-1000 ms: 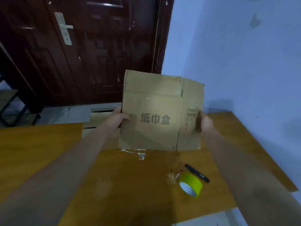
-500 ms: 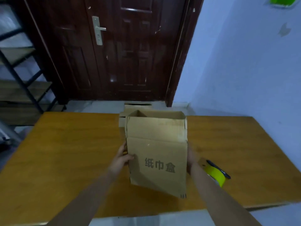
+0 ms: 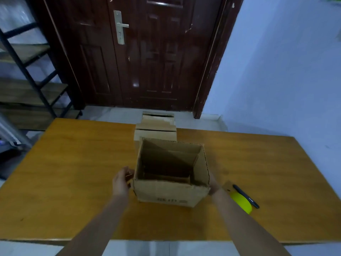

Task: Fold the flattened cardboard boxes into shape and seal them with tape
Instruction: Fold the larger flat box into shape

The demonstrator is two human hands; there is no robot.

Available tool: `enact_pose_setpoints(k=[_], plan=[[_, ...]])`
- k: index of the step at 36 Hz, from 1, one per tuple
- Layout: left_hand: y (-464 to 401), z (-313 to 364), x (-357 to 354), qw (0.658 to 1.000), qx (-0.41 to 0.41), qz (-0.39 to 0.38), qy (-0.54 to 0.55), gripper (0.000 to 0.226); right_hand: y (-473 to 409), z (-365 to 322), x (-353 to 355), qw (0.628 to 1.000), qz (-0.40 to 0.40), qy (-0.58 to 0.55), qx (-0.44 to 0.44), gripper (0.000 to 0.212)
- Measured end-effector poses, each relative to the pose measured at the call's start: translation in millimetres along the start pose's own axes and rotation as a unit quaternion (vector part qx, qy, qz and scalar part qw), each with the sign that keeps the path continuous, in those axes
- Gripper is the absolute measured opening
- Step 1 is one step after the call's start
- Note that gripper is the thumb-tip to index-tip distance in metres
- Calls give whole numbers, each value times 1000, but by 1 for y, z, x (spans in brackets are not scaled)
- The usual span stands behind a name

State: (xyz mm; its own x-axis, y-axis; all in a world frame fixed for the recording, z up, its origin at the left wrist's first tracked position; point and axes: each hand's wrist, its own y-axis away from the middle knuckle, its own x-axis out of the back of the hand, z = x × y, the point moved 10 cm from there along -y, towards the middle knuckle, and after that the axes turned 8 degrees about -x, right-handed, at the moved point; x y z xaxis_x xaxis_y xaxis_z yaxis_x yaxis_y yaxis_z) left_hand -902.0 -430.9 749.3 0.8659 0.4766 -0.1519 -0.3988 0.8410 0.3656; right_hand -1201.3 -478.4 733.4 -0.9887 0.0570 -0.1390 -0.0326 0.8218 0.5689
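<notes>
A brown cardboard box (image 3: 171,193) stands opened into a square tube on the wooden table (image 3: 73,172), its top open toward me and printed characters on its near face. My left hand (image 3: 120,182) grips the box's left wall at the near corner. My right hand (image 3: 214,185) presses the right wall and is mostly hidden behind it. A yellow roll of tape (image 3: 240,201) lies just right of my right forearm. A stack of flattened cardboard boxes (image 3: 156,127) rests at the table's far edge, behind the open box.
A black pen (image 3: 246,195) lies beside the tape roll. Beyond the table stand a dark wooden door (image 3: 147,52) and a pale blue wall (image 3: 276,71). A black metal shelf rack (image 3: 27,71) is at the far left.
The box was a flat sheet held upright; it has been spread open and lowered onto the table. My view tilted downward, looking into the box's open top.
</notes>
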Motion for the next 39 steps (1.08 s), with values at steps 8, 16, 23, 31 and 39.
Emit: enact_pose_setpoints(k=[8, 16, 23, 31, 39], plan=[[-8, 19, -4, 997, -61, -21, -48, 16, 10, -15, 33, 994, 101, 32, 2, 53], [-14, 60, -35, 975, -158, -146, -59, 35, 39, -46, 37, 992, 95, 37, 76, 27], [-18, 44, -68, 923, -186, -220, -254, 60, 34, -39, 4, 987, 24, 152, 47, 62], [-20, 47, -69, 913, -219, -212, -273, 52, 32, -33, 4, 987, 13, 158, 15, 71], [-8, 84, -54, 950, -214, -211, -88, 42, 88, -79, -1, 962, -24, 224, 153, 97]])
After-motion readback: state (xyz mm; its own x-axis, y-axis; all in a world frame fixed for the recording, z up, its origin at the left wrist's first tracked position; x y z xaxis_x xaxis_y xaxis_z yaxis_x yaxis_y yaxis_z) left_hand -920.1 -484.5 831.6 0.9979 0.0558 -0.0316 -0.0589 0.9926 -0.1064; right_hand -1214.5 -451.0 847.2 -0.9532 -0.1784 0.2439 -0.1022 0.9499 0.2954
